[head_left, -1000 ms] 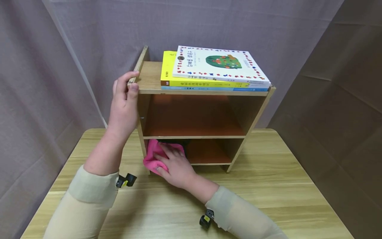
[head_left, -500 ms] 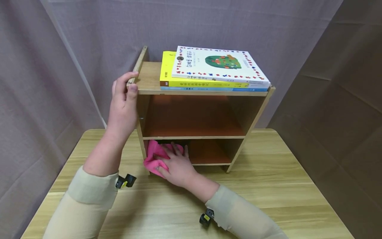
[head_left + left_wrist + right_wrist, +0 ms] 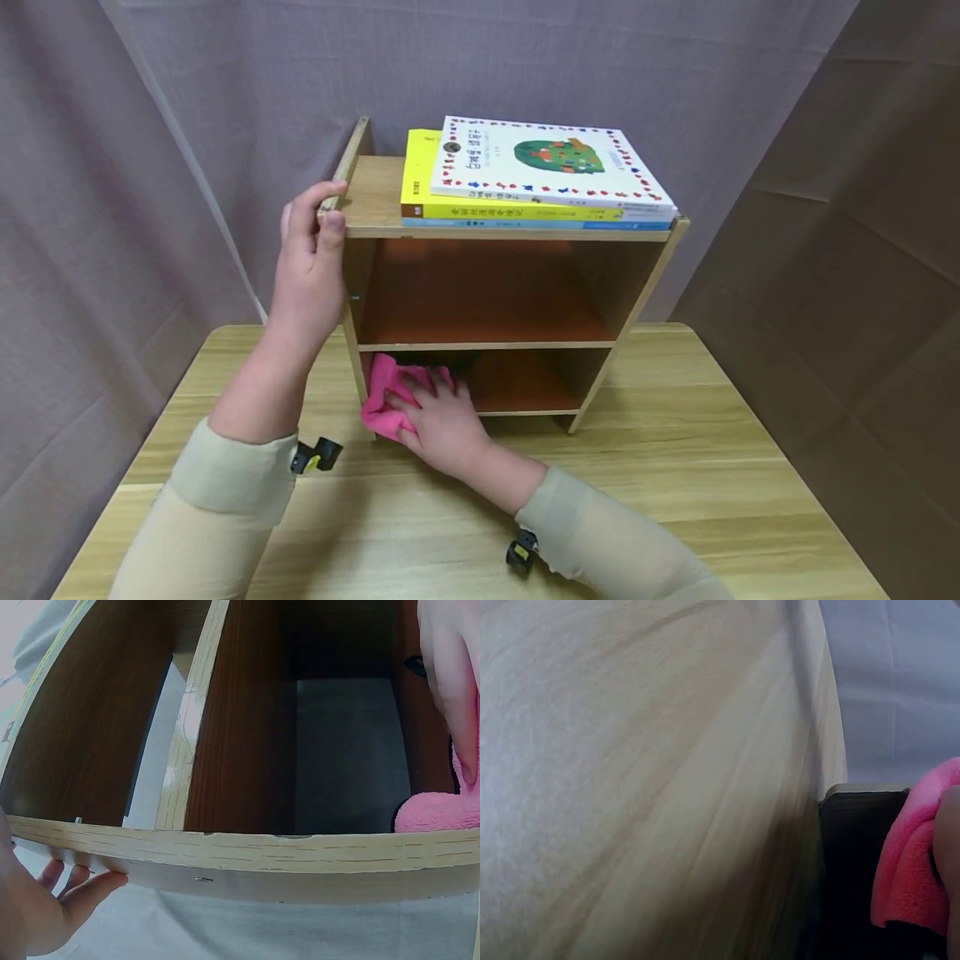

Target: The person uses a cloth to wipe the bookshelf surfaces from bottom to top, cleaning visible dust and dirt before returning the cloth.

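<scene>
Cloth (image 3: 380,392), bunched, no clear long axis, lies L end of btm compartment (image 3: 525,383), under & just L of R hand (image 3: 450,432), nearer, fingers spread on it; L hand (image 3: 307,279) grips shelf unit (image 3: 487,300) top L corner.

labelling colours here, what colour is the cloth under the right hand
The cloth is bright pink, showing best in the head view.
</scene>
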